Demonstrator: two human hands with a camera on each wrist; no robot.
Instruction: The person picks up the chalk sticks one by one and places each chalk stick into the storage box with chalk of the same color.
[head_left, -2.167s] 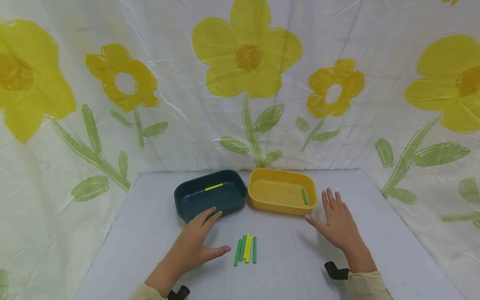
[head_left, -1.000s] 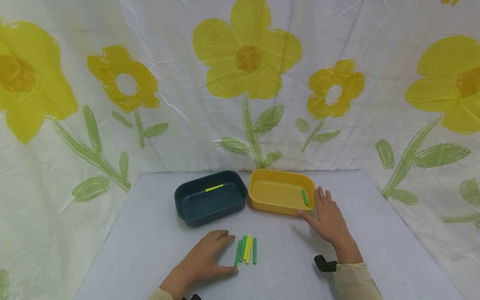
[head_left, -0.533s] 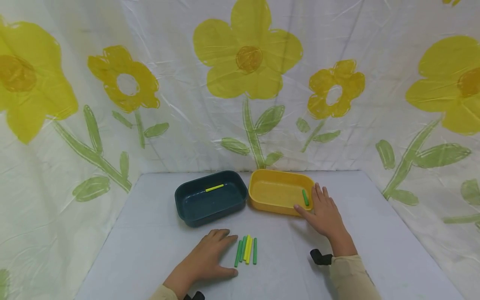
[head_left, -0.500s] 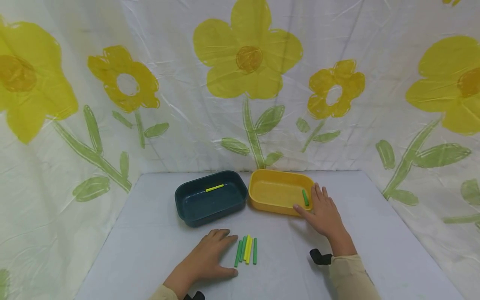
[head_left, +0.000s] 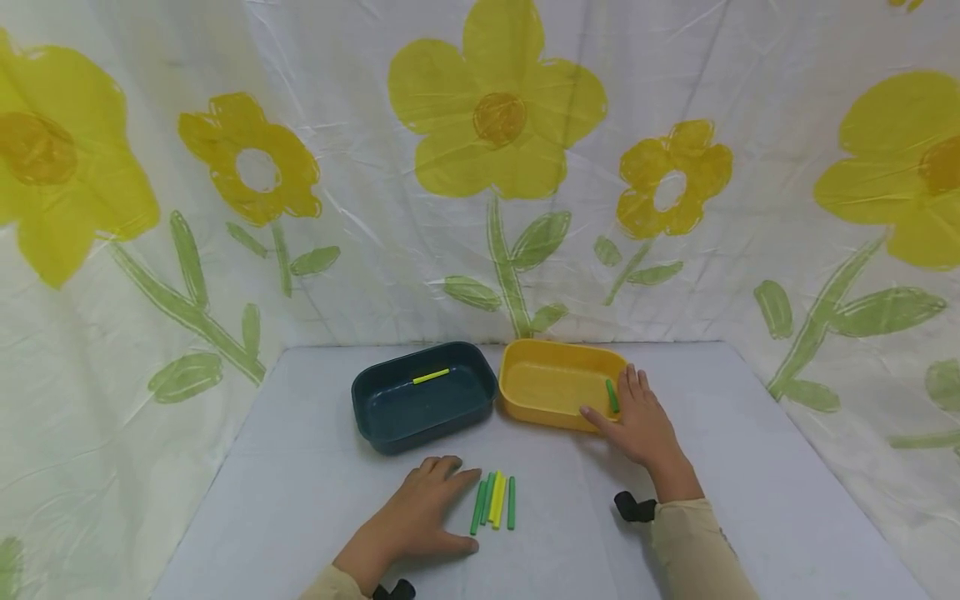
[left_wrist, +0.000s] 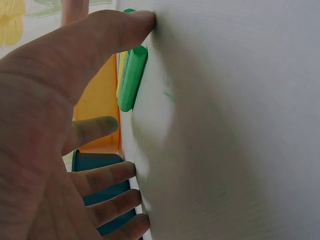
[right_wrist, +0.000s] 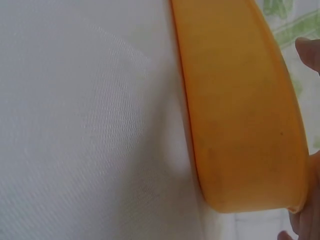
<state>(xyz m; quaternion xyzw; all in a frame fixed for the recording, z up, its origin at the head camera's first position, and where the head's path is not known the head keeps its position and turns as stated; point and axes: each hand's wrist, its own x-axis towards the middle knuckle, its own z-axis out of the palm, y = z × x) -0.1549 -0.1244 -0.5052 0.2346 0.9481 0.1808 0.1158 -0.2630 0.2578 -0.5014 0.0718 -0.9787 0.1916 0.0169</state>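
Lying beside the left hand (head_left: 420, 521): five sticks (head_left: 494, 502).

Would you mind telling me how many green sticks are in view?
4. Three green sticks lie on the table beside the left hand: one, a second and a third. A fourth lies in the yellow tray. Others may be hidden.

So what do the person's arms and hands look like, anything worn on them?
Both hands are bare: left hand, right hand. Each forearm wears a beige long sleeve ending at the wrist. A small black strap-mounted device sits at each wrist. No rings or markings show.
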